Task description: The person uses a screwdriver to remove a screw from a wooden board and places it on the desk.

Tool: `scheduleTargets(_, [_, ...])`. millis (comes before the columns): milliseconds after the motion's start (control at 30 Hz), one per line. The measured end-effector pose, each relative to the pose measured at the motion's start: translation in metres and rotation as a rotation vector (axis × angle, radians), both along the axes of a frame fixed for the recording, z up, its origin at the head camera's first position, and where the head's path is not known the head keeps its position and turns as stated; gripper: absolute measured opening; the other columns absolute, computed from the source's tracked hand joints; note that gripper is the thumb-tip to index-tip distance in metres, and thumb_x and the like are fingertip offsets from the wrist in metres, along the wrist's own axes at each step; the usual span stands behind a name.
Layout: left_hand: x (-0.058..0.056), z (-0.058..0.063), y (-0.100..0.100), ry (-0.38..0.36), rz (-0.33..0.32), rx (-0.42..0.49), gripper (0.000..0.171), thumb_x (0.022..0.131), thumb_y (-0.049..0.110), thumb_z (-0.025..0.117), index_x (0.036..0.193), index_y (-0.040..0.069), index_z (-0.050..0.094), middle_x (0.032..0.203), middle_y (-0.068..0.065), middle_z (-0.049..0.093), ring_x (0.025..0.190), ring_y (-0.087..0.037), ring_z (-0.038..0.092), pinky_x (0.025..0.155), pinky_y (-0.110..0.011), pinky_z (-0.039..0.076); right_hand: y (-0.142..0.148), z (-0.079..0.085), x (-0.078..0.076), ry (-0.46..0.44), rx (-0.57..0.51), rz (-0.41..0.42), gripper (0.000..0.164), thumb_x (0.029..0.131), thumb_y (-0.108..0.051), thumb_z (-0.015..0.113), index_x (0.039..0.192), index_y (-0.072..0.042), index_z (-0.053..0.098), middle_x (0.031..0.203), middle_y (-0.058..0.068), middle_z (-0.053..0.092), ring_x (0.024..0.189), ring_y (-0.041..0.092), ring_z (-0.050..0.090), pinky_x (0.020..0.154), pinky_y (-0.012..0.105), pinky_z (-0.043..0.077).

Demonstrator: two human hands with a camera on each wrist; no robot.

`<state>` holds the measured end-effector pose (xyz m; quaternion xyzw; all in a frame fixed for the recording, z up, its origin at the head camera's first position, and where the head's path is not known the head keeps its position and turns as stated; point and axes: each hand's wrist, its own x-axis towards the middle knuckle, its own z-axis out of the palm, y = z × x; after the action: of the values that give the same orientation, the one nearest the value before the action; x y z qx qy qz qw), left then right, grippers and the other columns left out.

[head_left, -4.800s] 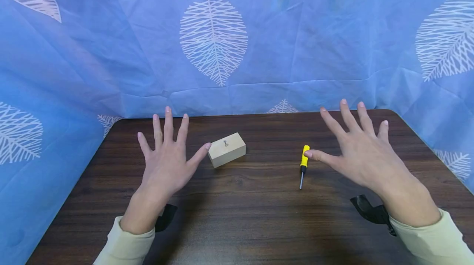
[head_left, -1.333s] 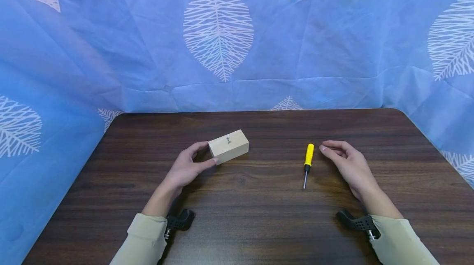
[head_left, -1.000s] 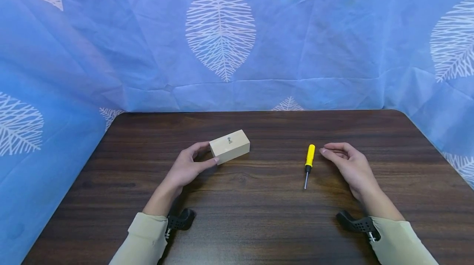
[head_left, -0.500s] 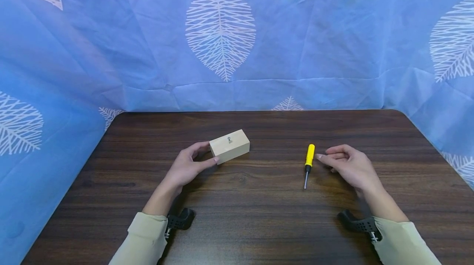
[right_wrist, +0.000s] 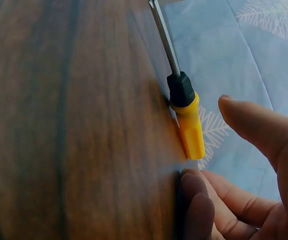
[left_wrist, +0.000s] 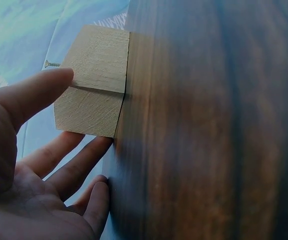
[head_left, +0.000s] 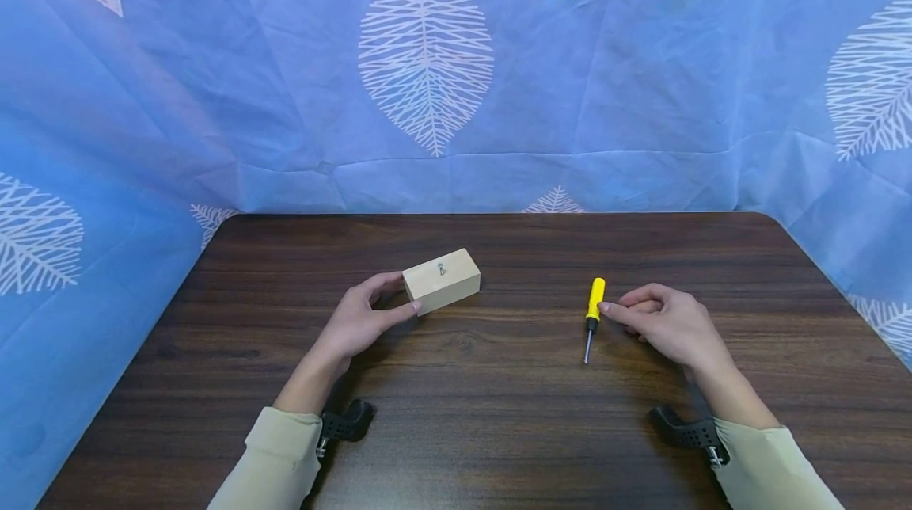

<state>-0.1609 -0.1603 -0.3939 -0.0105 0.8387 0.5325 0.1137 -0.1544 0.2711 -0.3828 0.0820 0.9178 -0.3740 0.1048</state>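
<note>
A pale wooden block lies on the dark table, with a small screw standing up from its top face. My left hand holds the block's left end, thumb on the near side and fingers on the far side. In the left wrist view the screw sticks out past the thumb. A screwdriver with a yellow handle, black collar and metal shaft lies to the right, tip toward me. My right hand is beside its handle, thumb tip right at it; in the right wrist view thumb and fingers are spread around the handle.
The brown wood-grain table reaches back to a blue cloth with white leaf prints, hung behind and at both sides. A black strap mount sits at each wrist, under pale sleeves.
Both hands have come down from a raised, spread pose. The left has taken hold of the block's end. The right has lately shifted left, its thumb closer to the screwdriver. Block and screwdriver stay put.
</note>
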Motion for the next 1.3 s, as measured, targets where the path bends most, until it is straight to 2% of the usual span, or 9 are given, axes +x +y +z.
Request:
scheduleTargets(267, [-0.001, 0.000, -0.001, 0.002, 0.001, -0.004, 0.068, 0.100, 0.036, 0.079, 0.159, 0.018, 0.053, 0.163, -0.013, 0.054, 0.161, -0.042, 0.034, 0.123, -0.067, 0.037, -0.007, -0.001, -0.003, 0.059, 0.169, 0.046, 0.065, 0.095, -0.069, 0.071, 0.111, -0.006, 0.073, 0.093, 0.003, 0.075, 0.080, 0.019, 0.063, 0.068, 0.031, 0.045])
scheduleTargets(467, [-0.001, 0.000, 0.001, -0.003, 0.001, -0.015, 0.067, 0.099, 0.036, 0.080, 0.159, 0.019, 0.054, 0.163, -0.012, 0.054, 0.161, -0.042, 0.035, 0.124, -0.067, 0.036, -0.016, -0.001, -0.003, 0.065, 0.210, 0.050, 0.061, 0.095, -0.067, 0.072, 0.099, -0.006, 0.070, 0.083, 0.004, 0.071, 0.074, 0.021, 0.060, 0.064, 0.032, 0.043])
scheduleTargets(800, [-0.001, 0.002, 0.000, -0.011, 0.006, -0.030, 0.069, 0.099, 0.038, 0.079, 0.160, 0.018, 0.052, 0.164, -0.012, 0.053, 0.161, -0.042, 0.034, 0.125, -0.068, 0.034, -0.025, 0.000, -0.004, 0.054, 0.236, 0.081, 0.055, 0.097, -0.064, 0.070, 0.099, -0.009, 0.071, 0.082, 0.004, 0.068, 0.074, 0.021, 0.059, 0.063, 0.031, 0.041])
scheduleTargets(1067, [-0.001, 0.002, -0.001, -0.008, -0.005, -0.029, 0.070, 0.099, 0.039, 0.080, 0.160, 0.020, 0.051, 0.164, -0.012, 0.052, 0.161, -0.042, 0.035, 0.125, -0.068, 0.035, -0.030, 0.000, -0.004, 0.045, 0.258, 0.093, 0.056, 0.098, -0.066, 0.068, 0.099, -0.011, 0.073, 0.085, 0.004, 0.071, 0.074, 0.020, 0.060, 0.063, 0.031, 0.041])
scheduleTargets(1200, [-0.002, 0.001, 0.000, 0.022, -0.035, -0.043, 0.072, 0.098, 0.040, 0.080, 0.161, 0.023, 0.050, 0.167, -0.011, 0.049, 0.162, -0.041, 0.033, 0.125, -0.069, 0.034, -0.033, 0.001, -0.004, 0.032, 0.261, 0.090, 0.056, 0.097, -0.068, 0.068, 0.100, -0.012, 0.074, 0.089, 0.005, 0.073, 0.075, 0.020, 0.062, 0.062, 0.032, 0.042])
scheduleTargets(1300, [-0.004, -0.003, 0.002, 0.060, -0.053, -0.059, 0.070, 0.100, 0.039, 0.079, 0.161, 0.022, 0.050, 0.164, -0.012, 0.052, 0.161, -0.041, 0.036, 0.124, -0.070, 0.034, -0.034, 0.001, -0.005, 0.031, 0.265, 0.096, 0.056, 0.097, -0.068, 0.067, 0.101, -0.012, 0.075, 0.093, 0.006, 0.076, 0.075, 0.020, 0.063, 0.061, 0.032, 0.043])
